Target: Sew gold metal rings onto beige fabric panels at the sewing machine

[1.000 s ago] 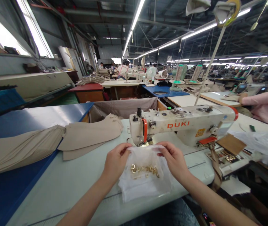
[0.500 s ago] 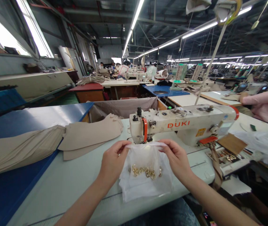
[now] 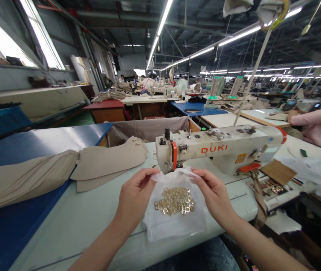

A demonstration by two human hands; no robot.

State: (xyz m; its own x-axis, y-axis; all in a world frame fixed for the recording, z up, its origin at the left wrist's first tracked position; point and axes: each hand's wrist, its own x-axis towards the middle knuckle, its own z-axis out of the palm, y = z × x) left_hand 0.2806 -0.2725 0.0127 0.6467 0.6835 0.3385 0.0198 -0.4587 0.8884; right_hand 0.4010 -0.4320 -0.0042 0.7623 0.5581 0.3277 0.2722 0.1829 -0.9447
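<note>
Between my hands a thin white plastic bag (image 3: 174,229) lies on the pale sewing table, its far edge lifted. My left hand (image 3: 138,192) pinches the far left corner of the bag between thumb and fingers. At the far right corner, my right hand (image 3: 212,190) pinches the plastic in the same way. Many small gold-coloured metal D-rings (image 3: 176,201) lie spread in a heap in the middle of the bag. Just beyond the bag stands the head of a white sewing machine (image 3: 219,148) with orange trim.
Stacked beige fabric pieces (image 3: 106,160) lie to the left, partly over a blue table (image 3: 73,135). On the right are a parts tray (image 3: 279,190), a hanging beige strap (image 3: 259,199) and clear plastic (image 3: 307,173). A co-worker's pink sleeve (image 3: 318,117) shows at far right.
The upper layer of plastic that covered most of the gold rings is drawn back, and the heap now shows in full. Both hands keep nearly the same place.
</note>
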